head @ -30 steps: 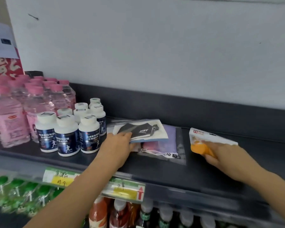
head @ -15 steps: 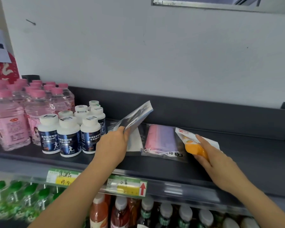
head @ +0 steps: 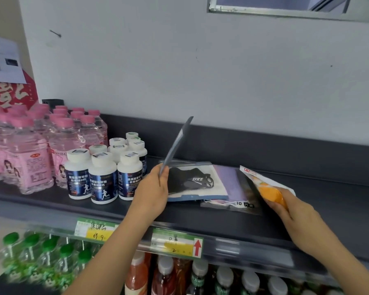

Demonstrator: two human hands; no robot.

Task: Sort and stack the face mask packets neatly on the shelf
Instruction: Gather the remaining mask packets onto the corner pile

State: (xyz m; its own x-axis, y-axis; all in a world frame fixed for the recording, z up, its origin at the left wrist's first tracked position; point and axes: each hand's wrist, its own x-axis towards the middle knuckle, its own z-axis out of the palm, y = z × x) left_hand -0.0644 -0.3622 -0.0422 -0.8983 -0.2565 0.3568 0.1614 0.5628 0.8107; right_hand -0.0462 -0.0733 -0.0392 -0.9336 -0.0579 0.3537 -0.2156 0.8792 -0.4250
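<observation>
Left hand: the left hand (head: 151, 192) reaches over the front of the shelf, its grip closed in a pinch on the lower end of a thin grey-blue flat packet (head: 177, 143).
Lifted packet: it stands on edge and tilts, rising up and to the right from the fingers, clear of the packets below.
Right hand: the right hand (head: 292, 211) has its grip curled round the lower end of an orange-and-white plastic packet (head: 262, 182), which is tilted with its red-marked top corner pointing up and left.
Stack: a black mask packet on a white card with a blue edge (head: 192, 182) lies flat, just right of the left hand; it overlaps a lilac mask packet in clear plastic (head: 230, 179) marked "10".
Gap: the orange-and-white packet sits at the right edge of the lilac one; whether they touch I cannot tell.
Shelf: the dark grey metal shelf (head: 200, 218) carries the stack near its middle.
Neighbours: white-capped pill bottles with dark blue labels (head: 102, 177) stand left of the stack, with pink-capped clear bottles (head: 30, 156) further left.
Below: green-and-yellow price tags (head: 177, 241) line the shelf's front rail.
</observation>
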